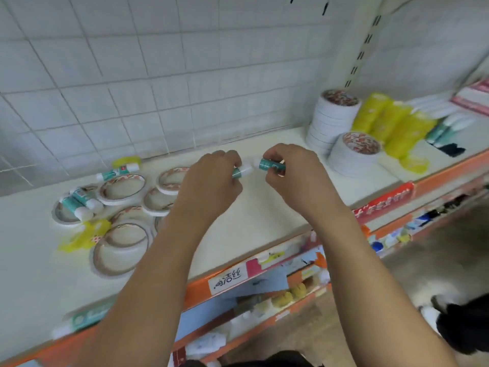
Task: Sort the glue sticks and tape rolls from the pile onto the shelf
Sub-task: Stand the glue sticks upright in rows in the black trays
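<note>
Glue sticks fill both hands above the middle of the white shelf (264, 207): the left hand (211, 178) is closed around one green-and-white stick (242, 171), the right hand (288, 170) around another (267, 164), their white ends nearly meeting. To the left lies the pile: flat tape rolls (121, 189) with more glue sticks (79, 203) and yellow wrappers (84, 235) among them. At the right stand two stacks of tape rolls (336, 115), yellow packets (391, 123) just beside them.
</note>
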Demonstrator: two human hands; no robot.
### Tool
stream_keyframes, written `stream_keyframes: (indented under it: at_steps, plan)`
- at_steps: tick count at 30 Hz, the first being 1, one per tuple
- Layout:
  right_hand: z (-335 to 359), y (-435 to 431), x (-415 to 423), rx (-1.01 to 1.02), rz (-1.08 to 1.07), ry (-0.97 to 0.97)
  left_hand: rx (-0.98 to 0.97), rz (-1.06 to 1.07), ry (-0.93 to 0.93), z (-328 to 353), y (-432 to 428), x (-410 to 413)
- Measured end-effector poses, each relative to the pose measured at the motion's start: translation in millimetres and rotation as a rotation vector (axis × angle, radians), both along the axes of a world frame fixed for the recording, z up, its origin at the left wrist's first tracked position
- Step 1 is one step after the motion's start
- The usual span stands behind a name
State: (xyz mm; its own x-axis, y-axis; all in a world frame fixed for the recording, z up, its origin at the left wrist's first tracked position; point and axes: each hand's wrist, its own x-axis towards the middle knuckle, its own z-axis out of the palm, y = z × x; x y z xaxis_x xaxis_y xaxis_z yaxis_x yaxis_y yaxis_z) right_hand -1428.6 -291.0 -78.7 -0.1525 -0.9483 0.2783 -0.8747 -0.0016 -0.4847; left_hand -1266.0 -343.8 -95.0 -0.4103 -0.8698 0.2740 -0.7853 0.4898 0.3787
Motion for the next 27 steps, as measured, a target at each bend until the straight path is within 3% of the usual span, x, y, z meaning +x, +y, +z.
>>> stream_keyframes:
  at_steps: [10,19,27]
  plan:
    - [-2,73,-177,0.001,-0.255,0.0,0.027,-0.306,0.019,-2,45,-193]
    - [-11,100,-330,0.065,-0.301,-0.003,0.044,-0.308,-0.016,-2,67,-344]
    - [-16,87,-406,0.065,-0.293,-0.047,0.053,-0.326,-0.027,-6,60,-421]
